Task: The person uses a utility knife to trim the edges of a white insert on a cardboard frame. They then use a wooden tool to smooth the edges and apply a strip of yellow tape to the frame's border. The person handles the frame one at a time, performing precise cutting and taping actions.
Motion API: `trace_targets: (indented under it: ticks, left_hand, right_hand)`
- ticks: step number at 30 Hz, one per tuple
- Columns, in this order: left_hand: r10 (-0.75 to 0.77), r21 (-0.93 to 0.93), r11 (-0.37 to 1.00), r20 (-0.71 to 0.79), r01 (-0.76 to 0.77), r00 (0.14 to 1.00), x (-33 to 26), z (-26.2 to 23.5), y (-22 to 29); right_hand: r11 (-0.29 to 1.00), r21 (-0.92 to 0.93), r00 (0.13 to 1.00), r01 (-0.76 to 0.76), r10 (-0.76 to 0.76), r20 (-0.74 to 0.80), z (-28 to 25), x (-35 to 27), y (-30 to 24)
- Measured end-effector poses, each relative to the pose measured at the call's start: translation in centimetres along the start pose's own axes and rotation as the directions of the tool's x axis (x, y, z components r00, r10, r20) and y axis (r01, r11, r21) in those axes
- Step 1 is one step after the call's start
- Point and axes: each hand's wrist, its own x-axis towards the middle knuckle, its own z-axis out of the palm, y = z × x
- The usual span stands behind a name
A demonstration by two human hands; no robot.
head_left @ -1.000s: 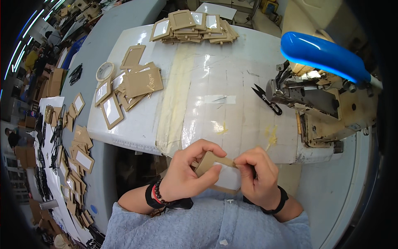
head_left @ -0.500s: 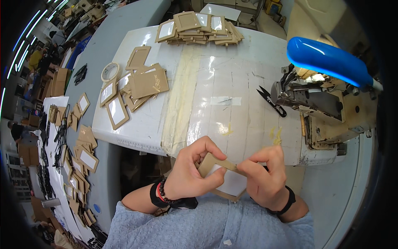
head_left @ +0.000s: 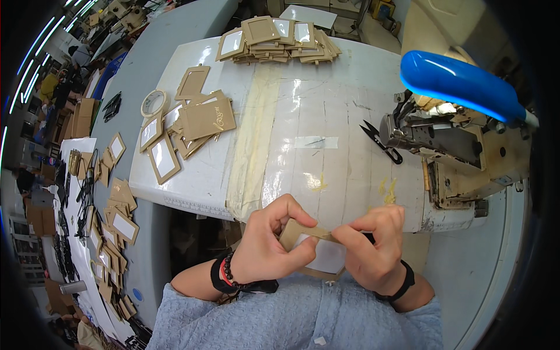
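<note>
A tan card holder (head_left: 328, 255) with a white window is held up in front of my body, above the front edge of the table. Thumb and fingers of my left hand (head_left: 269, 240) pinch its upper left side, the thumb lying over the window. My right hand (head_left: 374, 248) grips the upper right edge between thumb and curled forefinger. A small metal piece (head_left: 330, 283) shows at the holder's lower edge. Whatever sits between my right fingertips besides that edge is too small to make out.
Tan holders lie in a far pile (head_left: 262, 30) and a left pile (head_left: 207, 119), beside a tape roll (head_left: 154, 103). Black scissors (head_left: 382, 143) rest near a sewing machine (head_left: 443, 143) under a blue rounded object (head_left: 461, 84). More holders (head_left: 124, 226) cover a grey side surface (head_left: 153, 245).
My right hand has tilted slightly, its knuckles shifting a little to the right. Both hands keep their grip on the card holder, and the view has moved very slightly.
</note>
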Motion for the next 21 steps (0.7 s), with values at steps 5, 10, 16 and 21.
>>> trace_targets:
  ticks: [5, 10, 16, 21]
  left_hand:
    - [-0.01, 0.018, 1.0, 0.001, 0.01, 1.0, 0.0, -0.1, 0.1]
    - [-0.022, 0.015, 1.0, -0.011, 0.022, 1.0, 0.0, 0.1, 0.2]
    - [-0.09, 0.073, 0.993, -0.014, 0.091, 0.996, 0.2, 0.1, 0.4]
    - [-0.082, 0.099, 0.992, -0.02, 0.083, 0.996, 0.3, 0.2, 0.2]
  right_hand:
    - [1.0, -0.018, 1.0, 0.022, -0.022, -0.007, 0.1, 0.1, 0.1]
    - [0.992, -0.104, 0.998, 0.066, -0.065, 0.01, -0.3, 0.3, -0.3]
    - [0.983, -0.153, 0.994, 0.103, -0.097, 0.044, -0.6, 0.9, -0.3]
    - [0.971, -0.166, 0.983, 0.171, -0.157, 0.095, -0.6, 1.4, -0.4]
